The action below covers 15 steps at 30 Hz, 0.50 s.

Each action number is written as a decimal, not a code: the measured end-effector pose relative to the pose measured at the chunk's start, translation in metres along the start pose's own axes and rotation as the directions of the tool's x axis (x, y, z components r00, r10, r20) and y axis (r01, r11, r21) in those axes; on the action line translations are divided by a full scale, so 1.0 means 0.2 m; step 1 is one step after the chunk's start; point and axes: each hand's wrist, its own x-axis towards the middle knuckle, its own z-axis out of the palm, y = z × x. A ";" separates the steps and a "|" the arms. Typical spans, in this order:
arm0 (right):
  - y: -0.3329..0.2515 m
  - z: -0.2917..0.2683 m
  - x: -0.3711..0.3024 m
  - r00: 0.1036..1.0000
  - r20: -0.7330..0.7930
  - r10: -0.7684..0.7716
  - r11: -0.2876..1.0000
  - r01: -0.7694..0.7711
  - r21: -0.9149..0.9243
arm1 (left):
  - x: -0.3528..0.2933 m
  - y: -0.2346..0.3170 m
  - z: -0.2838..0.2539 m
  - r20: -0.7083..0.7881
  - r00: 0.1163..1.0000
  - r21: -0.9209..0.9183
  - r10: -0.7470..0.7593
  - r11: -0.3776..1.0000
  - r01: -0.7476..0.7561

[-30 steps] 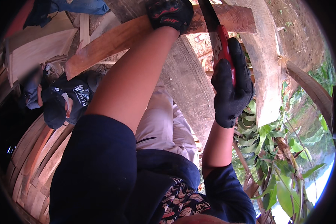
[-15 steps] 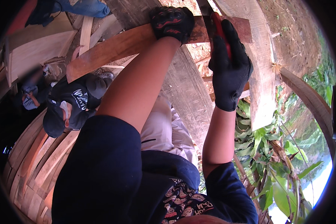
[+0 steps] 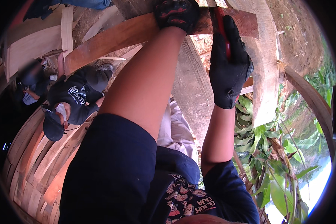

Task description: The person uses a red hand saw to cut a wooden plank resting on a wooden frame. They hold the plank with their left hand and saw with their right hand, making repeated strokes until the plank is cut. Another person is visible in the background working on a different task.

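Note:
A curved reddish-brown plank lies across the upper part of the view, over other boards. My left hand, in a black glove with red marks, is closed over this plank and holds it down. My right hand, also gloved in black, is wrapped round the red handle of a handsaw. The saw's dark blade crosses the plank close to its right end, to the right of my left hand. The blade's far end is cut off by the picture's top edge.
A broad grey board runs beneath the plank, and a pale curved board stands to its right. Two people are at the left beside stacked curved timbers. Green plants and bare soil lie at the right.
The handsaw's red handle sits slightly differently against the plank, with less blade in view. The plank and my left hand appear higher in the picture. The person at the left has shifted.

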 end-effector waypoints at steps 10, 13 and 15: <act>0.12 -0.03 -0.21 0.996 -0.025 0.088 0.994 -0.086 0.067 | -0.06 0.01 -0.11 0.047 0.996 -0.001 0.073 0.997 -0.073; 0.16 -0.01 -0.27 0.999 -0.042 0.026 0.997 -0.023 0.072 | -0.03 -0.01 -0.04 -0.007 0.998 -0.010 0.059 0.998 -0.059; 0.21 0.00 -0.30 0.996 -0.040 0.076 0.988 -0.070 0.137 | -0.04 0.00 0.00 -0.056 0.996 -0.009 0.065 0.998 -0.065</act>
